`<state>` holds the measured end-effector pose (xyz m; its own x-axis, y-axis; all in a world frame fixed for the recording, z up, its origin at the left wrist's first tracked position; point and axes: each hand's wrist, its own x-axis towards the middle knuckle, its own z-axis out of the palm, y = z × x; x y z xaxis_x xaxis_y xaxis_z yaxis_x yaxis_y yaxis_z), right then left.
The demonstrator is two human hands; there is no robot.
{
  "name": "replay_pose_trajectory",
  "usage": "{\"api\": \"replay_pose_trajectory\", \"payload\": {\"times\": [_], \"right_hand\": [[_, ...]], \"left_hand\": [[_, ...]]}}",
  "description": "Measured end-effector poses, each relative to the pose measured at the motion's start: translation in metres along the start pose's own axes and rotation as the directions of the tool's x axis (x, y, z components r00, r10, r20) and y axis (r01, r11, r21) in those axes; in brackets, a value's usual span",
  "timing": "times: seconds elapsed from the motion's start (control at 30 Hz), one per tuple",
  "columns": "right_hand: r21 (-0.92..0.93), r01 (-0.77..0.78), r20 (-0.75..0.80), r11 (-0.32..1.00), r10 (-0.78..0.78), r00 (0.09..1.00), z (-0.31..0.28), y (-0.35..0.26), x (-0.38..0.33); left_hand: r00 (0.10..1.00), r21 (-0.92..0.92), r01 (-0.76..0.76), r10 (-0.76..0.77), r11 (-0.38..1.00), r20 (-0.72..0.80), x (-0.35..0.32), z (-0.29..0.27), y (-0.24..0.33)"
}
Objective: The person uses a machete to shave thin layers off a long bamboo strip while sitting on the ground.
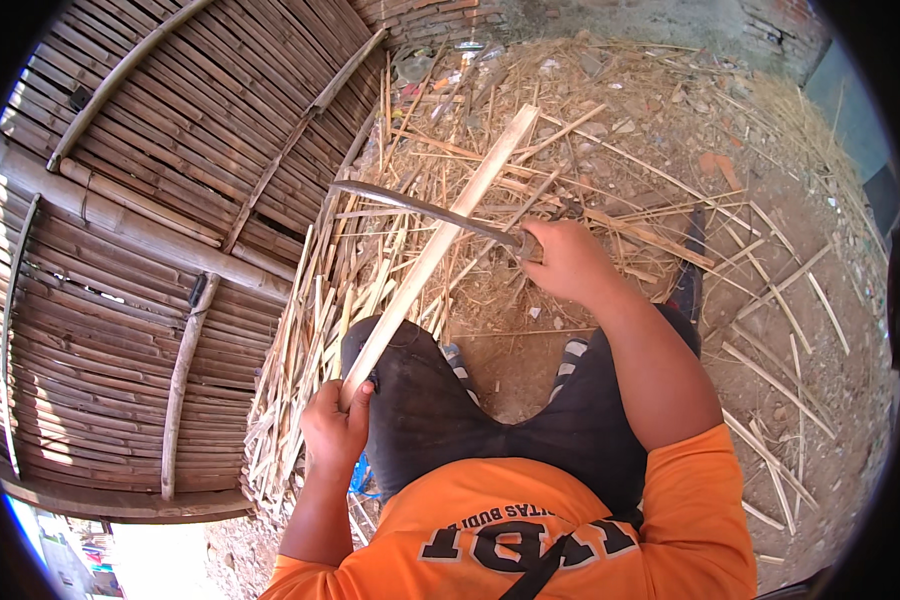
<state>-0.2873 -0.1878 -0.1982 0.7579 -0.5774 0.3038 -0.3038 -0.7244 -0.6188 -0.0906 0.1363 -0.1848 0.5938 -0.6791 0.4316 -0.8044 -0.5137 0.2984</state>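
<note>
My left hand (335,424) is closed round the lower end of a long, flat, pale bamboo strip (402,300). The strip slants up and to the right, past my left knee, with its far end over the littered ground. In my right hand (568,262) is the handle of a machete (395,199) with a long, narrow, slightly curved dark blade. Its blade points left and crosses the strip at the upper part. I cannot tell how deeply, if at all, the edge bites into the strip.
A bamboo-slat wall (120,300) rises at the left, with a pile of split bamboo strips (288,400) along its foot. Thin offcuts (782,385) lie scattered on the dirt at the right. A brick wall (660,40) stands at the far side.
</note>
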Motion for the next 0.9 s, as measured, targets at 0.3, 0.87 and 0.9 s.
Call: {"api": "replay_pose_trajectory", "payload": {"times": [0.3, 0.87, 0.9], "right_hand": [[-0.07, 0.152, 0.165, 0.986, -0.139, 0.976, 0.03, -0.025, 0.0], [-0.029, -0.153, -0.164, 0.988, 0.146, 0.976, 0.014, 0.031, 0.024], [-0.001, -0.144, -0.108, 0.99, 0.143, 0.984, 0.015, 0.023, 0.024]], "left_hand": [[0.997, -0.078, -0.029, 0.035, 0.997, 0.068, 0.007, 0.012, 0.021], [0.988, -0.07, 0.056, -0.045, 0.996, 0.149, 0.028, 0.025, 0.028], [0.985, -0.077, 0.074, -0.06, 0.994, 0.163, 0.024, 0.021, 0.028]]}}
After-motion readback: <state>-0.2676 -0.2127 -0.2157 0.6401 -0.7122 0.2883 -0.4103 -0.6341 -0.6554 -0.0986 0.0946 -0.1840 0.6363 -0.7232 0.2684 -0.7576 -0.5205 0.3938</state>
